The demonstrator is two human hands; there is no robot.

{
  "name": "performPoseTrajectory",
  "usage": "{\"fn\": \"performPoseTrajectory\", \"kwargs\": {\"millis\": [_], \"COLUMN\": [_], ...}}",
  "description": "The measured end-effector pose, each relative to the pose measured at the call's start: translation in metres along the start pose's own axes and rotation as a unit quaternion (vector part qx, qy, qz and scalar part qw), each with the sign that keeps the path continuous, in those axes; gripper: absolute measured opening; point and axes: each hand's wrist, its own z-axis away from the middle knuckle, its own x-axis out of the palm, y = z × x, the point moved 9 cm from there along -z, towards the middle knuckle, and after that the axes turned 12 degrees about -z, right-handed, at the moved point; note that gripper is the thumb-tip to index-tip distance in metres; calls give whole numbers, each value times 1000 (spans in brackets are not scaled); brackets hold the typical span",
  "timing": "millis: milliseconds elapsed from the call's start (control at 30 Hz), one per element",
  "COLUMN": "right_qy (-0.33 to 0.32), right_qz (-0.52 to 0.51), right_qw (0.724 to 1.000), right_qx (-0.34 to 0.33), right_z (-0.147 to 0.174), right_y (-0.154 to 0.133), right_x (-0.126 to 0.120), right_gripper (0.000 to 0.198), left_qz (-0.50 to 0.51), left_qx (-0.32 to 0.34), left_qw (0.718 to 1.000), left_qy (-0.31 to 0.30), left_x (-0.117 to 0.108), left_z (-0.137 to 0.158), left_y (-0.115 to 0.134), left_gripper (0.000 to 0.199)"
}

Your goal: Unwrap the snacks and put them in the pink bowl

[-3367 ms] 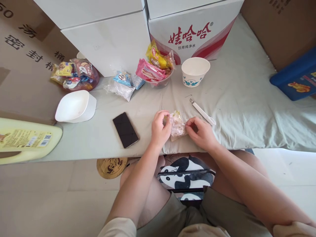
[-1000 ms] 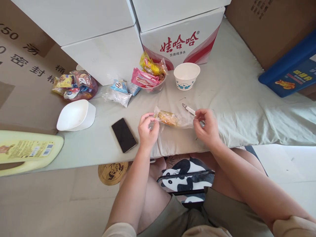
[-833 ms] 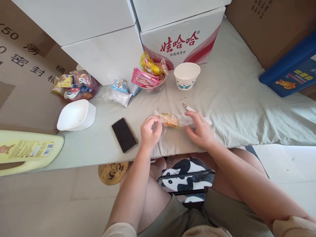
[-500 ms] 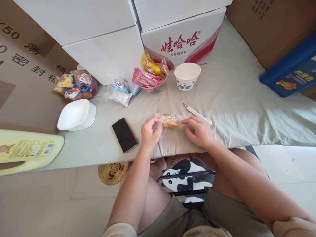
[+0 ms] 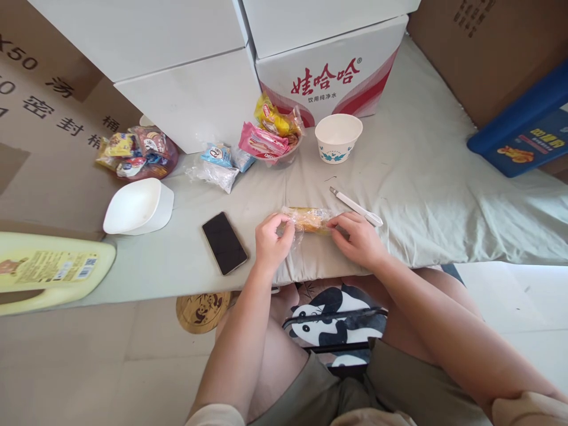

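Note:
A golden snack in a clear plastic wrapper (image 5: 309,219), perhaps a small bread, lies on the cloth in front of me. My left hand (image 5: 274,238) pinches the wrapper's left end between thumb and forefinger, and some loose clear film hangs below it. At the right end, my right hand (image 5: 357,238) grips the wrapper with thumb and fingertips. Just beyond the right hand rests a white utility knife (image 5: 355,205), slanting down to the right, with its far tip uncovered. To the left of my left hand is a black phone (image 5: 224,243), lying screen up.
A paper bowl (image 5: 338,139) stands behind the knife, next to a bowl of wrapped snacks (image 5: 270,139). Small packets (image 5: 219,165), a white plastic tub (image 5: 139,207) and a yellow jug (image 5: 53,269) are at left. Cartons (image 5: 331,83) line the back; a blue container (image 5: 523,130) stands right.
Both hands keep hold of the wrapper. The left hand has turned slightly and shifted a little to the right; the rest stays as it was.

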Motion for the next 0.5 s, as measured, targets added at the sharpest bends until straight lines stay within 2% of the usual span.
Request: {"fn": "performPoseTrajectory", "kwargs": {"millis": [500], "right_qy": [-14], "right_qz": [-5], "right_qw": [1000], "right_qx": [-14], "right_z": [-1], "right_y": [-5], "right_x": [3], "right_gripper": [16], "left_qz": [5], "left_qx": [-7], "left_qw": [1000], "left_qy": [-18], "left_x": [5], "left_z": [1], "left_y": [-4], "left_gripper": [15]}}
